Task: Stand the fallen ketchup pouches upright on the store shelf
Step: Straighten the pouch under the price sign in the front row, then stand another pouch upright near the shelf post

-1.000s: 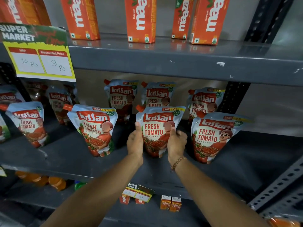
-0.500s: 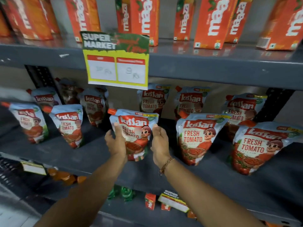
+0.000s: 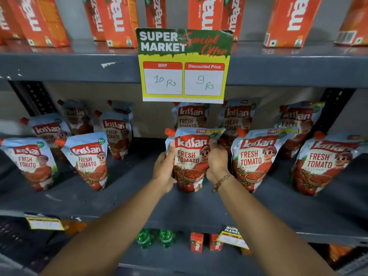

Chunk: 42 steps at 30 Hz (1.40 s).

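In the head view, the left hand [image 3: 163, 169] and the right hand [image 3: 217, 163] clasp the two sides of one ketchup pouch [image 3: 191, 159], which stands upright on the grey shelf [image 3: 139, 198] directly below the yellow price sign [image 3: 184, 65]. More pouches stand to the left and right of the held pouch and behind it, and orange juice cartons [image 3: 117, 18] line the shelf above the sign.

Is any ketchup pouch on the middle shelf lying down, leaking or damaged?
Nothing stands out. Every pouch in view stands upright, some leaning slightly. The left hand and right hand grip the sides of the front centre pouch. No spill shows on the shelf.
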### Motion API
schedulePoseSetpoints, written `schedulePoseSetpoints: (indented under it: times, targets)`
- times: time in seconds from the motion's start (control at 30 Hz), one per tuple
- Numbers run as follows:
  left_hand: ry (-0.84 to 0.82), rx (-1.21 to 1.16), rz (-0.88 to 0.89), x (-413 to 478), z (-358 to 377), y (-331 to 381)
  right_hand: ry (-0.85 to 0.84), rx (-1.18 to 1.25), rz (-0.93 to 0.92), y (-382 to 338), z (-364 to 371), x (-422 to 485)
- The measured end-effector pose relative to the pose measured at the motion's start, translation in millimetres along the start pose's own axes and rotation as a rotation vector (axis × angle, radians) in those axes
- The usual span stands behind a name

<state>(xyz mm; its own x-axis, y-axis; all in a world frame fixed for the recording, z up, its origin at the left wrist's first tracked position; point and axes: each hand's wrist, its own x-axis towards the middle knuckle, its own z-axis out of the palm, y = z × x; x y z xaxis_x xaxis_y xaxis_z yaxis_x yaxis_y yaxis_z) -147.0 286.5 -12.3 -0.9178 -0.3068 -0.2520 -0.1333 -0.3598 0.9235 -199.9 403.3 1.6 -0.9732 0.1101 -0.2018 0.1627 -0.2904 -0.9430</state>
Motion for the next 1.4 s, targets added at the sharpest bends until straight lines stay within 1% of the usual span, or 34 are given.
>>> schedulePoseSetpoints:
  times: [0.27, 0.47, 0.63, 0.7, 0.77, 0.8, 0.83, 0.87, 0.9, 0.93, 0.97, 1.0, 1.03, 1.07, 1.17, 1.27, 1.33, 1.37, 1.4]
  targets:
    - [0.009, 0.004, 0.017, -4.9, 11.0, -5.1, -0.041, 0.014, 0.041, -8.6, -11.8, 0.8]
    - [0.084, -0.032, 0.026, -12.4, 14.7, -6.4, -0.104, 0.072, 0.048, -11.8, -15.3, -7.5]
    - [0.127, -0.054, 0.063, -16.2, 18.0, -7.4, -0.212, 0.161, 0.021, -15.9, -21.6, -11.7]
    - [0.137, -0.066, 0.081, -17.4, 20.4, -7.8, -0.250, 0.135, 0.053, -13.1, -23.9, -12.9]
    - [0.165, -0.074, 0.099, -17.0, 22.4, -10.0, -0.234, 0.044, 0.108, -5.0, -25.7, -15.6]
    - [0.182, -0.078, 0.100, -17.9, 22.2, -11.4, -0.185, -0.017, 0.124, 1.5, -26.6, -18.9]
    - [0.198, -0.095, 0.092, -19.3, 22.2, -13.2, -0.100, -0.076, 0.119, 9.8, -27.8, -23.3]
    - [0.234, -0.116, 0.084, -20.0, 21.6, -16.1, 0.011, -0.133, 0.085, 18.5, -29.6, -29.1]
    - [0.312, -0.128, 0.085, -20.5, 18.5, -20.0, 0.138, -0.184, 0.025, 28.6, -31.2, -36.7]
    - [0.437, -0.124, 0.098, -20.3, 15.2, -22.7, 0.241, -0.214, -0.042, 38.0, -32.8, -44.2]
    - [0.595, -0.111, 0.115, -21.2, 8.9, -24.2, 0.274, -0.226, -0.081, 47.3, -33.2, -51.1]
    - [0.748, -0.094, 0.128, -21.8, 0.5, -24.8, 0.245, -0.228, -0.097, 55.7, -31.3, -56.7]
    - [0.857, -0.087, 0.140, -22.2, -9.2, -24.5, 0.181, -0.223, -0.097, 61.9, -25.6, -61.6]
    - [0.919, -0.091, 0.151, -21.4, -20.1, -23.6, 0.107, -0.211, -0.102, 65.9, -17.0, -65.5]
    - [0.976, -0.099, 0.184, -17.3, -53.0, -12.3, -0.105, -0.166, -0.136, 67.9, 21.9, -76.6]
    - [1.072, -0.019, 0.278, -10.3, -90.8, 9.8, -0.268, -0.143, -0.129, 73.1, 78.2, -84.3]
    - [1.161, 0.008, 0.267, -3.5, -116.1, 22.6, -0.318, -0.189, -0.146, 81.2, 113.1, -88.6]
    - [1.185, -0.013, 0.244, 0.3, -136.5, 34.1, -0.337, -0.201, -0.151, 88.9, 139.3, -92.3]
    - [1.187, -0.025, 0.226, -0.2, -142.2, 37.7, -0.337, -0.202, -0.149, 92.2, 147.6, -92.6]
